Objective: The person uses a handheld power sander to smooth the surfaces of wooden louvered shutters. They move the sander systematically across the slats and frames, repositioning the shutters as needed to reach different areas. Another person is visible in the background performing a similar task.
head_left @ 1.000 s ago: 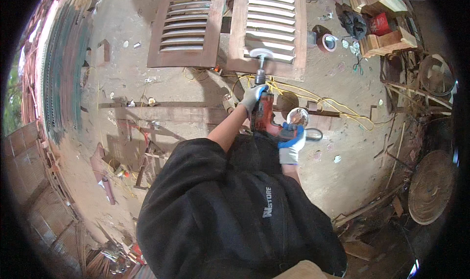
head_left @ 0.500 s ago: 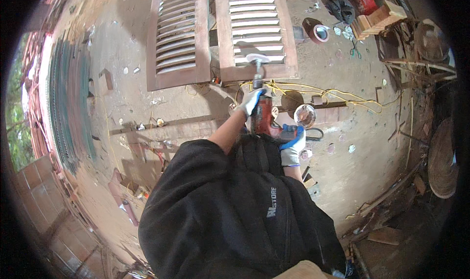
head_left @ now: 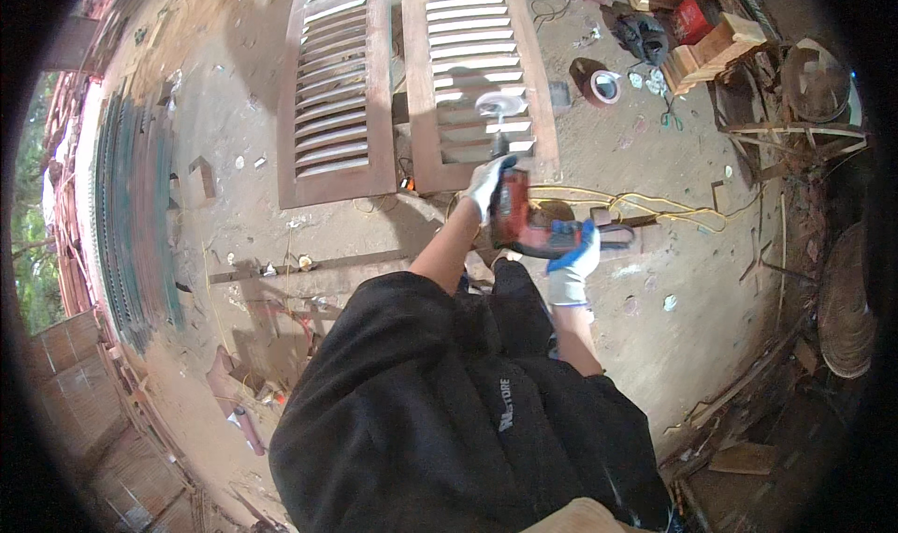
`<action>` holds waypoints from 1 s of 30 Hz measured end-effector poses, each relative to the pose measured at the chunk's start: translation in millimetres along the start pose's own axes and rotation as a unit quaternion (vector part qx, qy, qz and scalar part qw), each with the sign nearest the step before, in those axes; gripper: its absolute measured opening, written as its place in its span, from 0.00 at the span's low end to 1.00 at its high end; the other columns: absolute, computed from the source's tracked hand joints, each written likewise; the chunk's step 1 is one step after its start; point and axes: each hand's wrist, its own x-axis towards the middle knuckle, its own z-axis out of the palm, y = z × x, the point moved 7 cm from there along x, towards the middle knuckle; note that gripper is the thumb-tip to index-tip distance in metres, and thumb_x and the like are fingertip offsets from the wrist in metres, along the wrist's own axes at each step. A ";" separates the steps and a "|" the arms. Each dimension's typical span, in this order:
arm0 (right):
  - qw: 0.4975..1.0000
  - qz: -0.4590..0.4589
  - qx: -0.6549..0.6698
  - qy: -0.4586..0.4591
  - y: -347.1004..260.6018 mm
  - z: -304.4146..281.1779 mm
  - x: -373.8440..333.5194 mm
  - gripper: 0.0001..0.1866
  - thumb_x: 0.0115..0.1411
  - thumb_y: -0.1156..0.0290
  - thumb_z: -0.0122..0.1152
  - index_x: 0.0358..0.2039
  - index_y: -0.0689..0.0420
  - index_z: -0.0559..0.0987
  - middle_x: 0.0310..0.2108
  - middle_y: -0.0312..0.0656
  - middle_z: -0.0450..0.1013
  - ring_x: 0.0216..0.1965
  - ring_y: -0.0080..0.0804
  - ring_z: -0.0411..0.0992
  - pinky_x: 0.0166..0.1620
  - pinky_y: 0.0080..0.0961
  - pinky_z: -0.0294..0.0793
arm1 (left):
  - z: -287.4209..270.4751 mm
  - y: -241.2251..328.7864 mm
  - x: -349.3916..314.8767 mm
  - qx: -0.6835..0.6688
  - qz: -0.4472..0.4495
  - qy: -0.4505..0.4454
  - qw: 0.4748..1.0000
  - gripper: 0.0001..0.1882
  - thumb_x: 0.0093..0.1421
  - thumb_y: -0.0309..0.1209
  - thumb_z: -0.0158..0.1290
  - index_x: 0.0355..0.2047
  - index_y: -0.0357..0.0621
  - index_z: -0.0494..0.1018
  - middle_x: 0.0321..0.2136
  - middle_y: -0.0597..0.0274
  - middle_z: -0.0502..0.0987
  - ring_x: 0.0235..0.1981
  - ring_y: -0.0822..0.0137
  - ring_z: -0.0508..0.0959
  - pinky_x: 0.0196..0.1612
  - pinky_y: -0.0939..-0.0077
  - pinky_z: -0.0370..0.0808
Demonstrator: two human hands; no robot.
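Note:
Both my hands, in white gloves with blue palms, hold a red power drill (head_left: 514,213). My left hand (head_left: 485,191) is closed around its front, just behind the chuck. My right hand (head_left: 575,252) wraps the rear handle, where the trigger is hidden. A pale round sanding disc (head_left: 500,103), blurred, sits on a shaft at the drill's tip. It is over the lower slats of the right brown louvred shutter (head_left: 421,112); whether it touches them I cannot tell. A second louvred shutter (head_left: 288,150) lies to the left.
Yellow cord (head_left: 655,202) runs over the floor right of the drill. A roll of tape (head_left: 605,87), wooden blocks (head_left: 716,51) and a red container (head_left: 692,19) lie at the far right. Greenish corrugated sheets (head_left: 136,215) are stacked at left. A round basket (head_left: 847,299) stands at the right edge.
The disc has moved farther up the right shutter, away from its near edge. The drill's handle has swung a little right with my right hand. The view has shifted, so the shutters appear lower.

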 end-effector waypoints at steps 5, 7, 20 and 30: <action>0.999 0.019 -0.040 -0.001 54.4 15.1 -22.2 0.07 0.56 0.69 0.56 0.24 0.56 0.70 0.20 0.37 0.66 0.20 0.33 0.68 0.28 0.35 0.74 | -105.2 -60.2 82.7 -0.138 0.023 -0.009 0.990 0.13 0.54 0.40 0.55 0.32 0.43 0.76 0.23 0.63 0.76 0.20 0.69 0.75 0.26 0.73 0.73; 0.999 0.031 -0.015 0.021 75.0 -6.3 -16.2 0.08 0.55 0.71 0.59 0.22 0.56 0.72 0.23 0.34 0.68 0.23 0.25 0.67 0.30 0.23 0.69 | -108.6 -57.1 79.2 -0.126 0.033 -0.012 0.991 0.14 0.52 0.40 0.57 0.32 0.42 0.77 0.23 0.63 0.76 0.21 0.70 0.75 0.26 0.73 0.73; 0.991 0.100 0.094 -0.001 98.2 34.8 -88.3 0.09 0.56 0.67 0.55 0.23 0.55 0.67 0.20 0.34 0.63 0.21 0.28 0.64 0.30 0.31 0.70 | -140.5 -13.1 40.1 0.062 -0.029 0.003 0.998 0.13 0.56 0.41 0.52 0.38 0.50 0.76 0.30 0.63 0.76 0.29 0.68 0.76 0.32 0.69 0.75; 0.995 0.095 0.034 -0.026 58.3 18.0 -34.1 0.08 0.57 0.66 0.56 0.24 0.54 0.69 0.19 0.36 0.64 0.21 0.32 0.66 0.29 0.34 0.73 | -96.9 -29.4 22.3 -0.044 -0.005 0.036 0.998 0.15 0.49 0.44 0.58 0.27 0.46 0.75 0.20 0.64 0.73 0.20 0.68 0.72 0.24 0.71 0.69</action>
